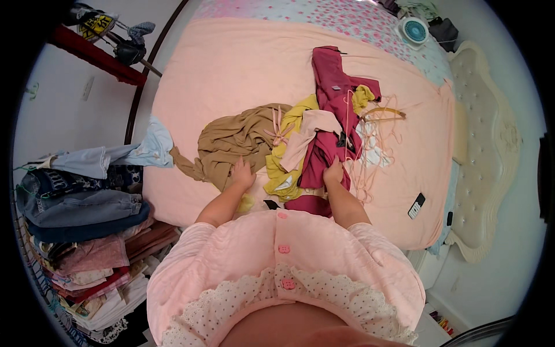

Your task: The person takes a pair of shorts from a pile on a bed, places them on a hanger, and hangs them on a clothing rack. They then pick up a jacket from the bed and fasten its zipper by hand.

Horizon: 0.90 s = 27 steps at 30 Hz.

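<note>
My left hand (243, 175) rests at the near edge of a crumpled brown garment (237, 136), its fingers stretched out over the cloth. To the right, my right hand (333, 173) is closed on the lower part of a maroon garment (329, 115), which stretches away over the bed with one long part at the far end. Between my hands lies a mustard-yellow garment (276, 172), bunched up. A pale pink cloth (312, 130) lies over the yellow and maroon ones. A thin pink strap tied in a bow (280, 128) lies beside the brown garment.
Pink hangers (384, 136) lie tangled right of the maroon garment, over something white. A remote control (416, 206) lies on the peach bedspread (231, 58). The tufted headboard (483, 144) bounds the right. Jeans (84, 207) and stacked clothes (95, 289) crowd the left; a small fan (414, 31) stands far right.
</note>
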Motion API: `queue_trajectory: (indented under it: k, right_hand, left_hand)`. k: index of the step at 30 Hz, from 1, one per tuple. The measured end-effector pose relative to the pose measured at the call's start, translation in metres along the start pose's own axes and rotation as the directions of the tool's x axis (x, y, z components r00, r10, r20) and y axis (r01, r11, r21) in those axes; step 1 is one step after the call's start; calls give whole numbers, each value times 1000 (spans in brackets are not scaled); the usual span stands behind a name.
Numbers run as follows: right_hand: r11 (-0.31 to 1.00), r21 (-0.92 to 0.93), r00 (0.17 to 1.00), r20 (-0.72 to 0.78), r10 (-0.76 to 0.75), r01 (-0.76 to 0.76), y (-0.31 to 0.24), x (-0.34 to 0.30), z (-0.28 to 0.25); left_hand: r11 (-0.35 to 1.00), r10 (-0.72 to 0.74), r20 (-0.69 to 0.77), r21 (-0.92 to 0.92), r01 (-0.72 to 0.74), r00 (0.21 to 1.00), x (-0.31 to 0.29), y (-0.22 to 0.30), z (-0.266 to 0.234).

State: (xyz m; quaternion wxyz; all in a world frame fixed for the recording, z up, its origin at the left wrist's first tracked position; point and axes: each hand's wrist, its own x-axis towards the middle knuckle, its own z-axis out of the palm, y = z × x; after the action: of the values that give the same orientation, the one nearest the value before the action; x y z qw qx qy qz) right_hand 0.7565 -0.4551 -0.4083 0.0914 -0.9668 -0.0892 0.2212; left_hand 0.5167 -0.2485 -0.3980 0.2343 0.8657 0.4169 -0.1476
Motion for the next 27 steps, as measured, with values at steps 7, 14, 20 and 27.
queue_trajectory:
  k: [7, 14, 20, 27]
  right_hand:
    - [965, 158, 977, -82, -198, 209, -2, -31, -3]
    - [857, 392, 942, -108, -318, 334, -34, -93, -34]
    - [683, 471, 822, -204, -532, 559, -69, -131, -78]
    - [349, 582, 599, -314, -737, 734, -120, -179, -131]
  left_hand:
    - [990, 137, -46, -28, -138, 990, -16, 19, -10]
    - [945, 304, -170, -73, -319, 937, -48, 45, -18]
    - [775, 544, -227, -233, -588, 807, -91, 94, -51]
    - [670, 371, -627, -330, -665, 685, -144, 109, -120]
